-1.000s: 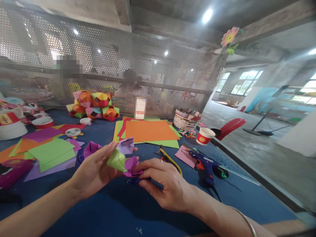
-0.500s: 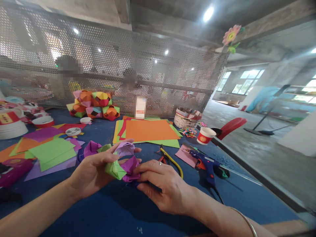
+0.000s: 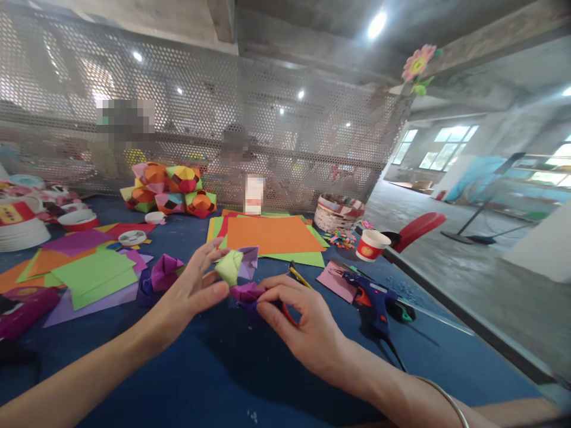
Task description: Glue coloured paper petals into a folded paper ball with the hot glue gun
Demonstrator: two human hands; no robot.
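A folded paper piece of joined green, lilac, purple and dark blue sections (image 3: 229, 267) is held up over the middle of the table. My right hand (image 3: 307, 321) pinches its purple end between thumb and fingers. Beside the green section, my left hand (image 3: 191, 288) has its fingers and thumb stretched apart; whether they touch the paper is unclear. Left of that hand, another folded purple and dark blue paper piece (image 3: 164, 273) lies on the blue table (image 3: 214, 380). Pliers with a yellow handle (image 3: 298, 274) lie partly hidden behind my right hand.
Stacked coloured sheets (image 3: 272, 235) lie at the back, with loose sheets (image 3: 96, 273) on the left. A blue glue gun (image 3: 379, 303) and a paper cup (image 3: 372, 245) are on the right. Finished paper balls (image 3: 167, 190) and a woven basket (image 3: 339, 213) stand by the perforated screen (image 3: 289, 131).
The folded piece has turned in my right hand, its green section now higher and the lilac behind it. My left hand has loosened its hold, with its fingers spread.
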